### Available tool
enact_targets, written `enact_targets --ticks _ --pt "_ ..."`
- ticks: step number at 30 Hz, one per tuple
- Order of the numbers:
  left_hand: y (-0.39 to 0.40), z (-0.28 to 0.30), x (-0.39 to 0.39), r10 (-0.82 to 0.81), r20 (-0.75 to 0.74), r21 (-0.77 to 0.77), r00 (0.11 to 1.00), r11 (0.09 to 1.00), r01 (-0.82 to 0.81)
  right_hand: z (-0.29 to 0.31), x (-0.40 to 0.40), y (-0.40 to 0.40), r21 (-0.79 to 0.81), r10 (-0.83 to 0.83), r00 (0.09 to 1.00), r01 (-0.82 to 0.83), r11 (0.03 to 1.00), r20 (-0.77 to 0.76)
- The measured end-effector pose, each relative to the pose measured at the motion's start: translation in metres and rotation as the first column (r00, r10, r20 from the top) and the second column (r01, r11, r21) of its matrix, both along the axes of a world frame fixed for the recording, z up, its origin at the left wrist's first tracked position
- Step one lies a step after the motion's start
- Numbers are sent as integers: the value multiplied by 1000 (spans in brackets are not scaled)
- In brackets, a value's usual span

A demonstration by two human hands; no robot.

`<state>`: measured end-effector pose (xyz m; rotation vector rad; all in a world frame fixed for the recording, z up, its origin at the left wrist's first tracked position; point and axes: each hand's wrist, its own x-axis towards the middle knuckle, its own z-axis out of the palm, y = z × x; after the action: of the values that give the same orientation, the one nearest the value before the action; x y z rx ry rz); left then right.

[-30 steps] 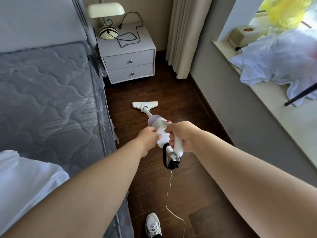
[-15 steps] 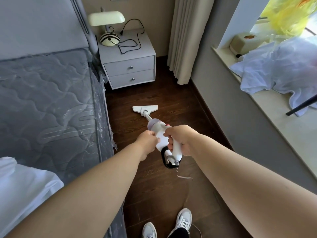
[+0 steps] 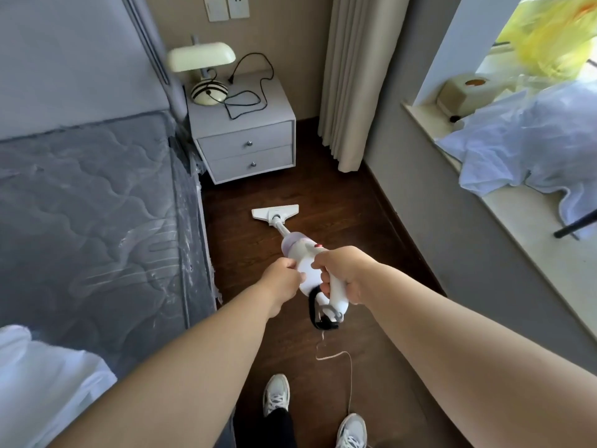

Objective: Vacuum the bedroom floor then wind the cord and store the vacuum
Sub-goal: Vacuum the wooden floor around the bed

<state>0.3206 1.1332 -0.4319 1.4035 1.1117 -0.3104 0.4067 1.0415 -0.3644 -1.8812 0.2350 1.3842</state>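
Gripping the vacuum (image 3: 298,250) body, left hand (image 3: 281,278) and right hand (image 3: 342,273) trail its floor head (image 3: 275,212).

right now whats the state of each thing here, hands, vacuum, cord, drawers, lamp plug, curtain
left hand: grips the vacuum body
right hand: grips the vacuum handle
vacuum: tilted, floor head flat on the wood floor
vacuum cord: unwound, trailing loose on the floor
nightstand drawers: both closed
lamp plug: unplugged, lying on the nightstand
curtain: drawn aside, bunched
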Motion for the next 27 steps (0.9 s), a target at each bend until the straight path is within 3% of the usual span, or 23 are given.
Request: enact_targets --ticks 14,18,22,27 --pt "65 2 12 -112 61 -114 992 986 118 11 5 49 -84 -33 996 40 996 89" --pt "59 3 5 -114 54 -120 992 986 119 14 -2 46 -111 2 997 7 994 77" --pt "42 14 -7 -18 -20 -203 1000 979 14 24 -15 27 -110 8 998 -2 994 57" --pt "-6 28 -32 -133 4 -159 991 978 132 41 -38 -24 -139 48 996 -39 990 69"
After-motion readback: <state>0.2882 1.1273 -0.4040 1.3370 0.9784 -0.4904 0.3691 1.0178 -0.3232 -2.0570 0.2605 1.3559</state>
